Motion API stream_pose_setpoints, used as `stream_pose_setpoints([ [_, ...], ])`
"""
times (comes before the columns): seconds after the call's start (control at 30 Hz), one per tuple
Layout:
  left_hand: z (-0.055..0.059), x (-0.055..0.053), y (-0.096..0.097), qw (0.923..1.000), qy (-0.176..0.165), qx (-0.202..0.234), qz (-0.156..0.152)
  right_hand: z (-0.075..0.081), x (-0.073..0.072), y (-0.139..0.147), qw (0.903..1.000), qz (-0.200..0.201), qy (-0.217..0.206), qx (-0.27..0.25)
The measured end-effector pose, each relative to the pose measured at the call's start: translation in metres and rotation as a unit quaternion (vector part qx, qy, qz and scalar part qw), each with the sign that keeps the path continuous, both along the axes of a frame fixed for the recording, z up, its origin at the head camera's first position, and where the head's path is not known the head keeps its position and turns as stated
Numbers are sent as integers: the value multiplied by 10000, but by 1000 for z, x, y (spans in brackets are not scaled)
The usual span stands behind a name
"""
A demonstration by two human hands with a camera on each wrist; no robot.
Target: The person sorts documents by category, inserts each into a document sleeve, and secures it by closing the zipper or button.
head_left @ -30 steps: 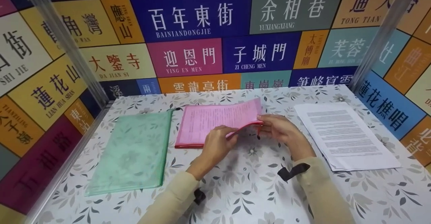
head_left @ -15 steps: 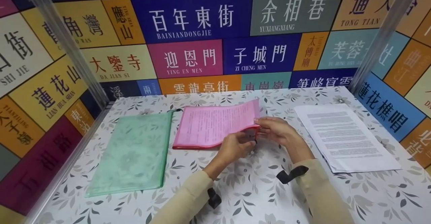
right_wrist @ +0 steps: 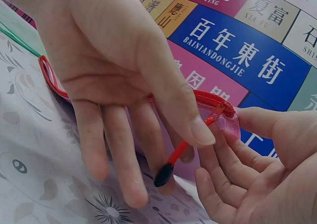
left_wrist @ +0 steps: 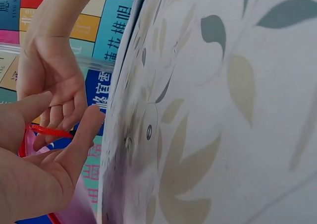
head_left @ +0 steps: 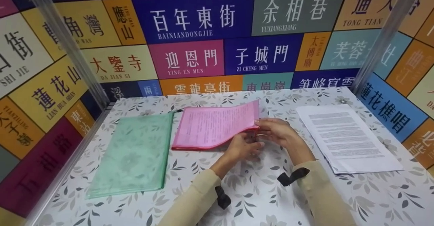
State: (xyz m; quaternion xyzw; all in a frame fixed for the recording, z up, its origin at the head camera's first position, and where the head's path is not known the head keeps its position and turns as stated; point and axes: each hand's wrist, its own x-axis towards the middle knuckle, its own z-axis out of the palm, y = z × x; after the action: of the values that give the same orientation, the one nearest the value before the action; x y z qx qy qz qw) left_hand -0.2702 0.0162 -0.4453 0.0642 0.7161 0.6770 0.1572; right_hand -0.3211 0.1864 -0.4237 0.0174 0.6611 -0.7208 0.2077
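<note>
A pink zip document pouch [head_left: 217, 124] with red edging and a printed sheet inside lies at the back middle, its right side lifted off the table. At its near right corner, my right hand [head_left: 279, 131] pinches the pouch beside the zip's end; the right wrist view shows this right hand [right_wrist: 262, 169] from the palm side. My left hand [head_left: 240, 148] is below that corner with thumb and fingers spread. In the right wrist view the red zip-pull cord [right_wrist: 179, 152] with a black tip hangs between the left hand's [right_wrist: 114, 70] thumb and fingers.
A green zip pouch [head_left: 132, 154] lies flat at left. A stack of printed white paper [head_left: 349, 137] lies at right. The flower-patterned table [head_left: 268, 199] meets a wall of coloured name panels [head_left: 190, 15], with clear corner posts on both sides.
My left hand has moved right along the pink pouch's near edge to the zip pull, and its fingers have spread. The pouch has shifted slightly left; my right hand still holds the corner.
</note>
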Motion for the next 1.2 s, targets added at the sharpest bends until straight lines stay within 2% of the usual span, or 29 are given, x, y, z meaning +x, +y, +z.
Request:
stream_pose_setpoints([
  [0.1, -1, -1, 2, 9998, -142, 112, 85, 0, -1, -2, 10000, -13, 15, -56],
  [0.23, -1, -1, 2, 9997, -159, 89, 155, 1, -1, -3, 9999, -78, 19, -72],
  [0.37, 0, -2, 0, 9998, -78, 8, 208, 2, -1, -3, 9999, -138, 16, -90],
  [0.57, 3, -2, -3, 9985, 11, -183, 514, 1, -2, -1, 9999, -85, 52, -16],
  [0.77, 5, 0, -7, 9988, -124, -105, 458, 0, -3, 1, 9999, -34, 32, 146],
  [1.0, 9, 2, -12, 9990, 124, 49, 432, 0, -4, 4, 9997, -72, 35, 250],
  [1.2, 11, 0, -16, 9988, 178, 75, 440, -1, -3, 6, 9996, -236, 55, 162],
])
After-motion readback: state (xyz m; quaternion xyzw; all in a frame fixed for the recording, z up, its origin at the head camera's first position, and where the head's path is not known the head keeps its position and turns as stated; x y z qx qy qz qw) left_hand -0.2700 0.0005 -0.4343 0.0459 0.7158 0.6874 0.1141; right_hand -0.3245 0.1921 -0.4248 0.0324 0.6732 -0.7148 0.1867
